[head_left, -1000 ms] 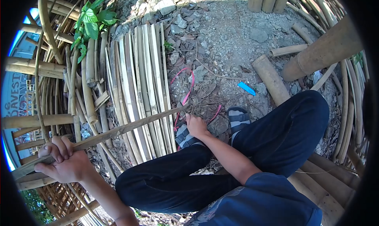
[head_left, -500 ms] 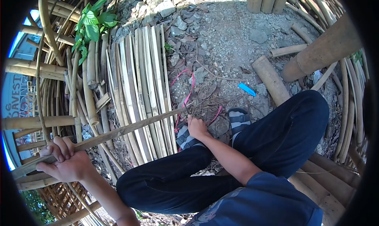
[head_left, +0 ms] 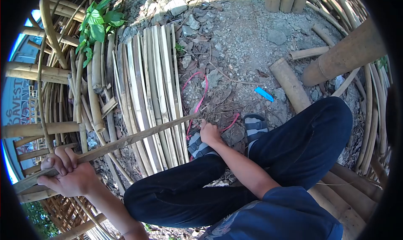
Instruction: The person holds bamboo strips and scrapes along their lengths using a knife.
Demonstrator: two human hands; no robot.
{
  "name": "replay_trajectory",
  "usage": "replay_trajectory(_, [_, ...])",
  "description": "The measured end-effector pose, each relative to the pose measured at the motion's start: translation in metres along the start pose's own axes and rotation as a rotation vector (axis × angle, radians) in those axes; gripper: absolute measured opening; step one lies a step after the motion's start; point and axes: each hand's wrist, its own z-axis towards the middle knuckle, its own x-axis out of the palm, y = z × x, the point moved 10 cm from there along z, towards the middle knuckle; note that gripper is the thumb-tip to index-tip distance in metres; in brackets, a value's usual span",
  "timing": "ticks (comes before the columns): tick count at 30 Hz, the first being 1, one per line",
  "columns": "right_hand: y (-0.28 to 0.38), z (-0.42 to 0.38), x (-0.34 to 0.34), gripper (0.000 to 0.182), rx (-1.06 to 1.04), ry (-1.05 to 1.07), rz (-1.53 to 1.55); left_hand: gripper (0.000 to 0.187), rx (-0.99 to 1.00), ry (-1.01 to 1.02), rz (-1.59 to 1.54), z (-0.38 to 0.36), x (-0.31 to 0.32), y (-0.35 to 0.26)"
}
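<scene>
My left hand (head_left: 69, 175) is closed around a long split bamboo strip (head_left: 138, 136) near its left end. The strip slants up to the right, over a row of pale bamboo slats (head_left: 153, 80) lying side by side on the ground. By the strip's far end, just above my sandalled foot, is my right hand (head_left: 210, 133), its fingers closed. A small pale tip shows beside those fingers, but what they grip is too small to make out. A pink plastic strap (head_left: 206, 88) lies looped on the ground beyond the strip's end.
A flat bright blue plastic piece (head_left: 264, 94) lies on the gravelly soil. Thick bamboo poles (head_left: 338, 61) stand and lie to the right. At left are a bamboo frame (head_left: 42, 129) and a leafy green plant (head_left: 97, 26). My bent legs (head_left: 302, 143) frame the near side.
Both hands keep nearly the same place and grip. My left hand and the strip's left end have shifted very slightly; the ground view has moved a little.
</scene>
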Motion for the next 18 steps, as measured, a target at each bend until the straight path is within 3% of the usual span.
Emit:
replay_trajectory(2, [0.010, -0.010, -0.005, 0.064, -0.080, 0.011, 0.037, 0.069, 0.037, -0.050, 0.047, 0.000, -0.004, -0.005])
replay_trajectory(4, [-0.008, -0.001, -0.007, 0.065, 0.056, 0.005, 0.035, 0.069, 0.033, -0.029, 0.028, -0.001, 0.000, -0.004])
replay_trajectory(13, [-0.020, -0.009, -0.005, 0.067, 0.106, -0.043, 0.094, 0.073, -0.026, -0.100, 0.048, 0.001, -0.004, 0.000])
replay_trajectory(16, [-0.012, -0.013, -0.008, 0.067, 0.023, -0.104, 0.112, 0.072, -0.002, -0.176, 0.075, 0.001, -0.013, -0.001])
replay_trajectory(18, [0.018, -0.017, -0.016, 0.074, -0.194, -0.096, 0.504, 0.071, -0.041, -0.138, 0.010, 0.002, -0.010, 0.003])
